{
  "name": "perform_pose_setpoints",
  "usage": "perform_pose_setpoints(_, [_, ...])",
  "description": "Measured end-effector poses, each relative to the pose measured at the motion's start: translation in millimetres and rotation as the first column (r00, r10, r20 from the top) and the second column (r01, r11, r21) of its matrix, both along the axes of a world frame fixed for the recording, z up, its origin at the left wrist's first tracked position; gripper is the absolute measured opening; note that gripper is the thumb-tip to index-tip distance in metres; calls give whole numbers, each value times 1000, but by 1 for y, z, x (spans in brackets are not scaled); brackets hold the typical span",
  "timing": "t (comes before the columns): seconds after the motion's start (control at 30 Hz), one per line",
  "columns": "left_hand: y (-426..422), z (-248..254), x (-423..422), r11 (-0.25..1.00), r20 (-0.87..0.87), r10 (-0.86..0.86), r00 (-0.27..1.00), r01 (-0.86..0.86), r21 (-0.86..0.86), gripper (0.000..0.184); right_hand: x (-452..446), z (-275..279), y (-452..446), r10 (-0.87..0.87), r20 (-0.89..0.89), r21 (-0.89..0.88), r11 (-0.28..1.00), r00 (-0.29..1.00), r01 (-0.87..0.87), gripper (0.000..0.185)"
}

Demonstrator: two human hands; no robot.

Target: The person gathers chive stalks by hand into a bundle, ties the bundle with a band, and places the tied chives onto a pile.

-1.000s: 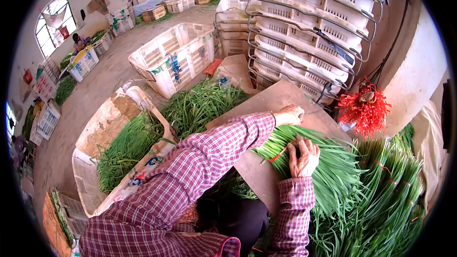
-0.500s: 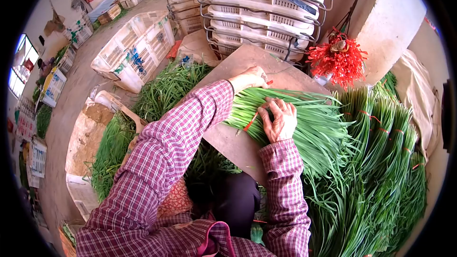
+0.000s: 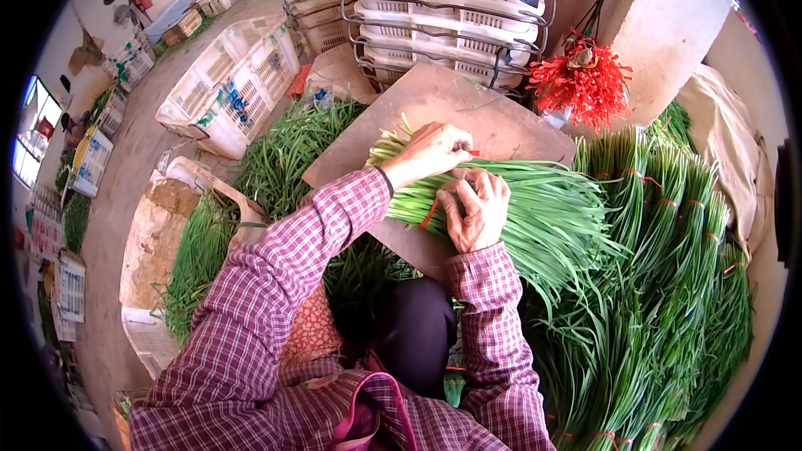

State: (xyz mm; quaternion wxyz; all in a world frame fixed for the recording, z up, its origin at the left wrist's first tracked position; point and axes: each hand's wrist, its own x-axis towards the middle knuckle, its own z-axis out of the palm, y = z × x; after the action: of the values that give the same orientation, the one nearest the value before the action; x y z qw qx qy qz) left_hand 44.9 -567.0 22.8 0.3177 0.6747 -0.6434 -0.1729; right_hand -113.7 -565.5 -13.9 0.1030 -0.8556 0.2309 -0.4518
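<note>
A bunch of garlic chives lies across a brown board, pale stem ends to the left and green leaves spilling to the right. A thin red tie passes round its stems. My left hand is closed over the far side of the bunch, with a red end of the tie showing at its pinched fingertips. My right hand lies on the near side with fingers curled against the leaves, just right of the tie. What is under its fingertips is hidden.
Tied bundles of chives are heaped at the right. Red ties hang in a cluster by the pillar. Stacked white crates stand behind the board. Loose greens and a large white crate are at the left.
My left hand has shifted left and slightly down along the stems, and the pale stem ends now show beyond it. My right hand stays on the bunch. The view has shifted slightly.
</note>
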Motion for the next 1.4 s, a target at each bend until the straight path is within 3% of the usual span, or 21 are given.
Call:
perform_pose_setpoints(0.03, [16,0,-7,996,-12,5,1000,-6,-92,18,-5,6,12,15,10,-6,1000,1000,-15,12])
perform_pose_setpoints(0.1, [45,2,-21,996,-41,67,997,-69,-57,18,-15,1,27,26,25,6,1000,999,-27,12])
perform_pose_setpoints(0.17, [69,-14,-32,984,-162,107,981,-128,-125,15,-30,11,44,45,54,15,999,998,-46,13])
perform_pose_setpoints(0.23, [92,-19,-51,978,-209,172,963,-193,-83,13,-45,11,57,14,80,132,991,997,-25,12])
perform_pose_setpoints(0.27, [98,-21,-58,961,-188,167,968,-203,-188,12,-49,2,58,-43,94,203,979,995,23,12])
perform_pose_setpoints(0.4, [113,-8,-72,959,-161,190,969,-218,-183,11,-55,14,59,20,71,238,971,997,-37,13])
perform_pose_setpoints(0.43, [114,-11,-72,959,-164,186,969,-215,-184,11,-55,9,57,9,14,343,939,1000,-13,16])
perform_pose_setpoints(0.77, [122,-22,-64,964,-299,72,952,-144,-224,11,-49,13,55,-36,-65,332,942,997,56,19])
perform_pose_setpoints(1.1, [122,-25,-62,971,-298,65,953,-128,-200,6,-46,12,52,-41,-107,346,935,993,76,20])
perform_pose_setpoints(1.17, [120,-31,-61,949,-295,41,955,-130,-287,5,-47,13,52,-41,-119,357,931,992,81,21])
perform_pose_setpoints(1.4, [125,-28,-61,952,-314,2,949,-98,-290,5,-48,16,53,-27,-177,405,909,984,98,22])
